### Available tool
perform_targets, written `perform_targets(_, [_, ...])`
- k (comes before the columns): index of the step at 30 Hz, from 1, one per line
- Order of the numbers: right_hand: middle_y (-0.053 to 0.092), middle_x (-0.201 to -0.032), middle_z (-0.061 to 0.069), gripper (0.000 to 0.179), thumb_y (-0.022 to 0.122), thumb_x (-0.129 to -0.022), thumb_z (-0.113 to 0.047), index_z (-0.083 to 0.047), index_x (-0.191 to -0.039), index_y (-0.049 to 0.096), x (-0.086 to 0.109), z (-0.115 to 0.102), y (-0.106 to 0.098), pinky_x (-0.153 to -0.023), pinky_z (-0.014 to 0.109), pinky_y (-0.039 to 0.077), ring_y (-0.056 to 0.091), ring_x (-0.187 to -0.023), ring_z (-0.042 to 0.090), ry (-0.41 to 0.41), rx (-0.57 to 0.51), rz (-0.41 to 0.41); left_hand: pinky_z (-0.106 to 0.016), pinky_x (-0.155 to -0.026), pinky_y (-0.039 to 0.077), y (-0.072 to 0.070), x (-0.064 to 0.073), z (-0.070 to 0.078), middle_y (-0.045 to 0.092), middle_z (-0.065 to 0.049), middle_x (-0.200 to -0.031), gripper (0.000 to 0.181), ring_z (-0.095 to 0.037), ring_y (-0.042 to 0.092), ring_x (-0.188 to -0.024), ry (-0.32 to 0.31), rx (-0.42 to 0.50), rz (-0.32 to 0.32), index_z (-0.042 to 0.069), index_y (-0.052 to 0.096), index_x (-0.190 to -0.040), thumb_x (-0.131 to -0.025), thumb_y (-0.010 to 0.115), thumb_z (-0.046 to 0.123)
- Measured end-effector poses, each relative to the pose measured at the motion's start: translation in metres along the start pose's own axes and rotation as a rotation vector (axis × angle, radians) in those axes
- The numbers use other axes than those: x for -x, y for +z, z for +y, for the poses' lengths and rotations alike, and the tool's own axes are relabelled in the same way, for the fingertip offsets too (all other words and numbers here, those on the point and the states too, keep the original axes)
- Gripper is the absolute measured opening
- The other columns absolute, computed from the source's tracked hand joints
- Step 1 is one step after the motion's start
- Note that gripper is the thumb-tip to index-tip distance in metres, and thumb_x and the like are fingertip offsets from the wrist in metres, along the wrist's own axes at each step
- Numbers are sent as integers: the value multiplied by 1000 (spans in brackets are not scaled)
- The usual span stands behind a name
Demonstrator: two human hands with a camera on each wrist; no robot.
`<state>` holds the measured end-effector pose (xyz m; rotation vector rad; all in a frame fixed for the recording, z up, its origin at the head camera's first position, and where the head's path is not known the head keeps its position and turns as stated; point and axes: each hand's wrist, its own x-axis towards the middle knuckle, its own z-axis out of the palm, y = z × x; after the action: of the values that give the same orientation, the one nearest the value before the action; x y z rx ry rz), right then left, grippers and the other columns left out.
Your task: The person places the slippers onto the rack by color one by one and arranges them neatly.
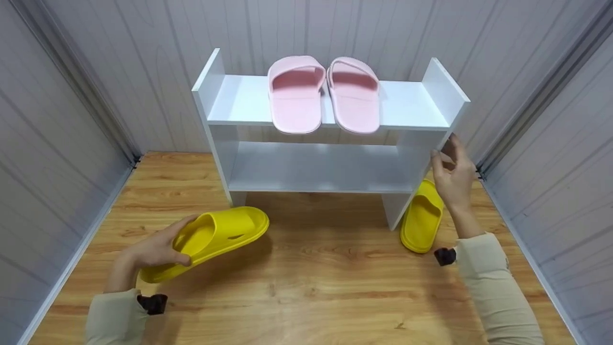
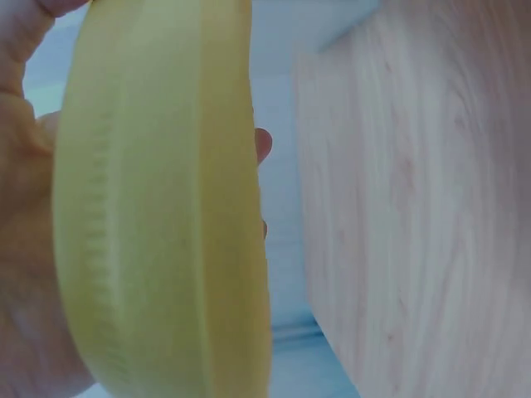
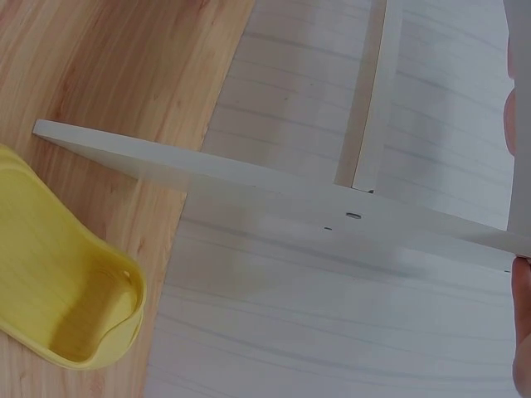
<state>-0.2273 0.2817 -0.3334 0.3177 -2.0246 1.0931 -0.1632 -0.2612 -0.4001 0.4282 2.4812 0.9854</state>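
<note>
My left hand point(image 1: 160, 244) grips a yellow slipper point(image 1: 239, 227) by its heel end, thumb on the near side. The slipper is tilted above the floor, its toe pointing right near the rack's left foot. In the left wrist view the slipper's sole edge point(image 2: 158, 199) hides most of the fingers. My right hand point(image 1: 455, 179) holds the right side panel of a white shoe rack point(image 1: 311, 165), thumb at the front edge, the other fingers partly hidden beside it. Its thumb point(image 3: 521, 319) shows at the panel's edge in the right wrist view.
Two pink slippers point(image 1: 297, 112) sit side by side on the rack's top shelf, their heels at its front edge. Another yellow slipper point(image 1: 421, 218) lies on the wooden floor point(image 1: 306, 287) beside the rack's right foot. Panelled walls point(image 1: 62, 96) enclose the left, back and right.
</note>
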Motion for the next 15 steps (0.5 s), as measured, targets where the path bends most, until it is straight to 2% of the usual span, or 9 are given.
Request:
perform_targets(8, [58,-108,16,40,55,-85,-5,2,-123,46,0,1,1,-69,20,48,56,-94,20,32,8,9,-36,-72,35,5,-3,27,39,-15,-110,95,-25,42,-85,110,31,28,7,12,-140,-68,73,22])
perform_targets(15, [58,-108,17,40,55,-85,-5,3,-123,46,1,0,1,-70,21,48,56,-95,22,31,20,7,-37,-74,36,8,-4,49,40,-13,-110,96,-24,43,-85,146,9,64,5,13,-139,-68,74,24])
